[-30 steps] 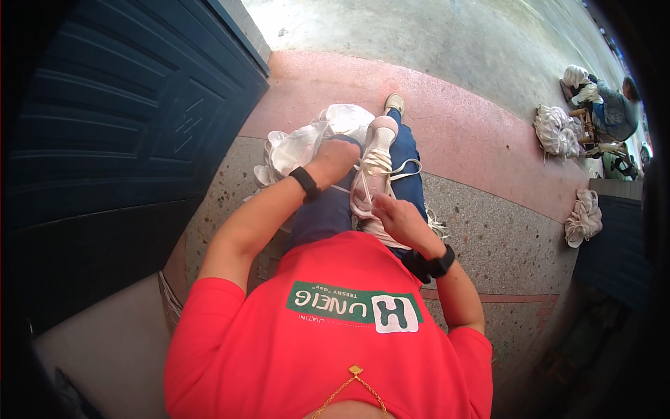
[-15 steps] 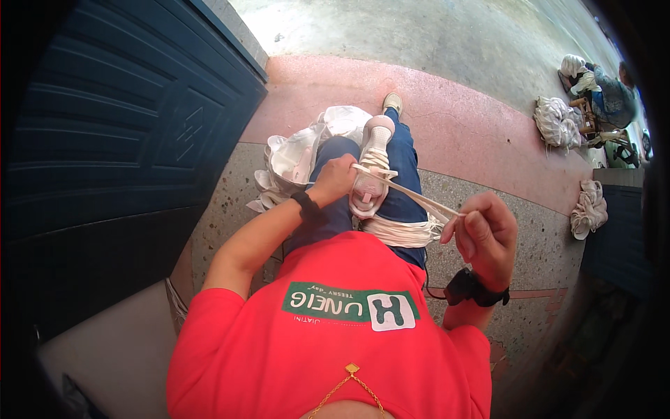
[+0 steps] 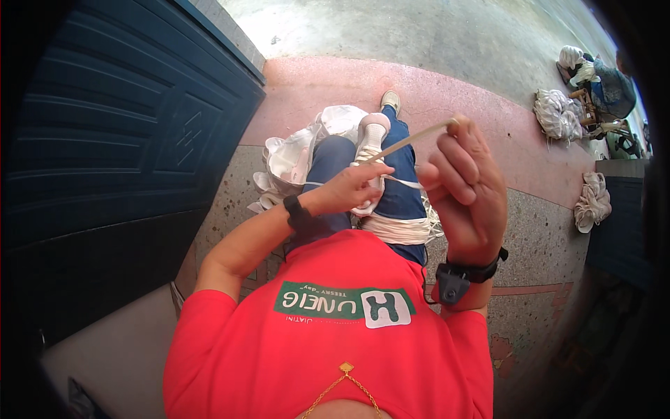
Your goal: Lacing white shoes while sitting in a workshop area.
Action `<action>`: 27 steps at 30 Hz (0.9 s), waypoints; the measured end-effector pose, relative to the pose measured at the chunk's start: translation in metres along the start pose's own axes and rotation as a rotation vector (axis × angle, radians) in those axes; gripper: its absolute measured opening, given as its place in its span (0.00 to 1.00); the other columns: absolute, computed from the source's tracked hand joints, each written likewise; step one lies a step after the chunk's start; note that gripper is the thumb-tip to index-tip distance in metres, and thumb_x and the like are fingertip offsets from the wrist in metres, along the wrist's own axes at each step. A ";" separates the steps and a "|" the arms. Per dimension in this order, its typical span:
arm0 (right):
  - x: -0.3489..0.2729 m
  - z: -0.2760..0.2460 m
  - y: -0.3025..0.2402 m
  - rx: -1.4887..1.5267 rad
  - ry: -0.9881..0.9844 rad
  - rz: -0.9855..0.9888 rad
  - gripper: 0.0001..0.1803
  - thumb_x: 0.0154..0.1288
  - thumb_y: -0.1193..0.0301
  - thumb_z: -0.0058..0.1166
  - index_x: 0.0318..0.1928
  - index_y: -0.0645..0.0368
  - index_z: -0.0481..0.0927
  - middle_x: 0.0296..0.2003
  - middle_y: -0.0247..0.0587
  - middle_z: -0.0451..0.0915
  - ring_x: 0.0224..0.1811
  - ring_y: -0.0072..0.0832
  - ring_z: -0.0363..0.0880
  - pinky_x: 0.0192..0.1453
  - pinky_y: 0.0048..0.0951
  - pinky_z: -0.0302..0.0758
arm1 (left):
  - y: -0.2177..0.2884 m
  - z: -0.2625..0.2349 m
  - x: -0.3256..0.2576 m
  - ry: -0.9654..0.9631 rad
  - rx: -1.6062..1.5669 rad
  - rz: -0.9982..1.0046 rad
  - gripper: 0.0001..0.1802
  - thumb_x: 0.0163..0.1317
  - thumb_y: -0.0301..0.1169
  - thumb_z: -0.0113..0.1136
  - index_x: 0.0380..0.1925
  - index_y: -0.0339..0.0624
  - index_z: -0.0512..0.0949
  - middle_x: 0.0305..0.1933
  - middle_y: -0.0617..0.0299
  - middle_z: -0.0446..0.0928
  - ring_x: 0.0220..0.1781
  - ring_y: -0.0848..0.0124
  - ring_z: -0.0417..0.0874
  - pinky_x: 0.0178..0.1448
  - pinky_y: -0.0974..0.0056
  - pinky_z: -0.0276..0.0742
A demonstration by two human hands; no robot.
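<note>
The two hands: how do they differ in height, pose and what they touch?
The right hand is raised close to the camera; the left hand stays low at the knee. The right hand's fingers pinch a thin pale strip, while the left hand presses on the white bundle. Both wrists wear black bands.

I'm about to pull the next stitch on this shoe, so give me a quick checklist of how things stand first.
1. Right hand pinching the pale cord, raised: ok.
2. Cord taut down to the white shoe: ok.
3. Left hand steadying the shoe on the lap: ok.
4. Needle on the cord: cannot tell.
5. Slack white cord bundle on the thigh free of tangles: cannot tell.
</note>
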State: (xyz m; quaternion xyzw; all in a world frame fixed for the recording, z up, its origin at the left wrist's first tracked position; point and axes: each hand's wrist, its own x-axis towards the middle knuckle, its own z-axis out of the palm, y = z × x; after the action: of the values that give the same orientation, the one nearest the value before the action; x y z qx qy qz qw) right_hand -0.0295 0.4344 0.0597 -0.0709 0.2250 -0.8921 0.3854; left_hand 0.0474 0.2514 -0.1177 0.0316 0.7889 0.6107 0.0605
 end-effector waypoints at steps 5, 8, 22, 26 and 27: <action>0.033 -0.020 0.005 -0.440 0.203 -0.247 0.12 0.83 0.66 0.44 0.43 0.59 0.75 0.27 0.28 0.72 0.26 0.20 0.72 0.52 0.35 0.81 | -0.007 -0.012 0.013 -0.114 -0.094 0.069 0.12 0.72 0.31 0.60 0.51 0.39 0.82 0.33 0.62 0.82 0.33 0.75 0.83 0.38 0.68 0.80; 0.046 -0.082 -0.016 -0.475 0.399 -0.437 0.12 0.82 0.65 0.46 0.42 0.59 0.77 0.29 0.30 0.75 0.29 0.21 0.73 0.53 0.36 0.80 | 0.018 -0.066 0.007 0.007 -0.332 -0.233 0.12 0.77 0.37 0.56 0.45 0.41 0.83 0.31 0.65 0.80 0.25 0.81 0.81 0.27 0.75 0.74; 0.021 -0.271 0.087 -1.873 0.023 -0.464 0.15 0.67 0.69 0.59 0.51 0.63 0.82 0.42 0.56 0.85 0.48 0.49 0.84 0.53 0.42 0.78 | -0.085 -0.070 -0.007 0.207 -0.144 -0.783 0.13 0.74 0.43 0.54 0.41 0.46 0.76 0.29 0.68 0.70 0.16 0.80 0.70 0.15 0.73 0.60; 0.027 -0.265 0.093 -1.861 -0.008 -0.131 0.16 0.67 0.69 0.60 0.53 0.62 0.82 0.38 0.51 0.84 0.42 0.43 0.84 0.49 0.41 0.79 | -0.084 -0.028 -0.008 0.033 -0.013 -0.714 0.15 0.75 0.38 0.54 0.47 0.37 0.79 0.30 0.65 0.77 0.15 0.78 0.76 0.15 0.73 0.65; 0.027 -0.262 0.085 -1.646 0.045 -0.043 0.16 0.68 0.68 0.60 0.53 0.61 0.82 0.36 0.48 0.84 0.39 0.39 0.83 0.46 0.39 0.80 | -0.085 -0.025 -0.012 0.037 0.011 -0.714 0.15 0.75 0.37 0.54 0.48 0.36 0.80 0.30 0.65 0.77 0.15 0.78 0.75 0.15 0.73 0.64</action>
State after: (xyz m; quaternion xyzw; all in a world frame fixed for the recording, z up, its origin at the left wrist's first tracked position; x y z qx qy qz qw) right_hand -0.0711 0.4550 -0.2132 -0.3169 0.8132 -0.4502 0.1885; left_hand 0.0578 0.2047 -0.1928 -0.2568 0.7543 0.5475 0.2555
